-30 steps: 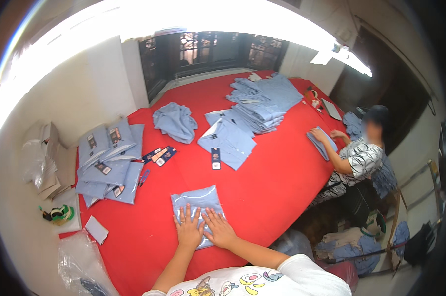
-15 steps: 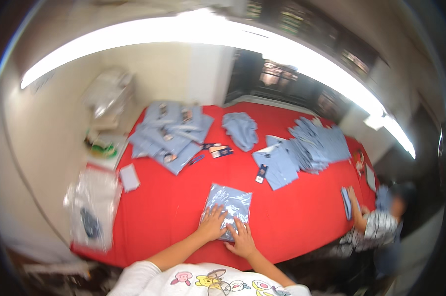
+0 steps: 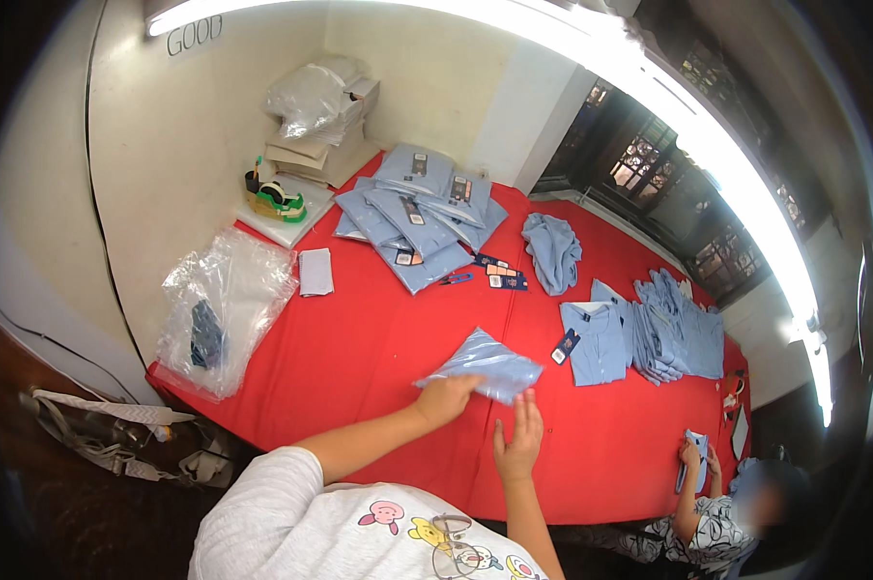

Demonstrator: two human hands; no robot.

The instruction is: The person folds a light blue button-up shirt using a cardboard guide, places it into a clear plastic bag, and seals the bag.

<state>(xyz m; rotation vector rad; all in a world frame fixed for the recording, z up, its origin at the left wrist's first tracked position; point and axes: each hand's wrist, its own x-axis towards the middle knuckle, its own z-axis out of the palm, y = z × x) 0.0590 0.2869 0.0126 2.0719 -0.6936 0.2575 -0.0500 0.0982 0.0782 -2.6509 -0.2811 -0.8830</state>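
Blue bagged shirt (image 3: 485, 364) above hands (image 3: 483, 422)

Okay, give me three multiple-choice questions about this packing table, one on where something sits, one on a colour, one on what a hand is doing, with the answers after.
1. Where does the pile of bagged shirts lie?
A. At the far left end of the table, near the tape dispenser
B. Under the person's hands
C. On the floor

2. What colour is the table cover?
A. Green
B. Red
C. White

3. What is the left hand doing?
A. Resting flat on the table
B. Holding scissors
C. Gripping the bagged blue shirt, lifted off the table

Answers: 1 A, the overlapping bags sit at the far end beside the dispenser's white stand. 2 B, red cloth covers the whole top. 3 C, its fingers close on the pack's edge, while the right hand is open just beneath it.
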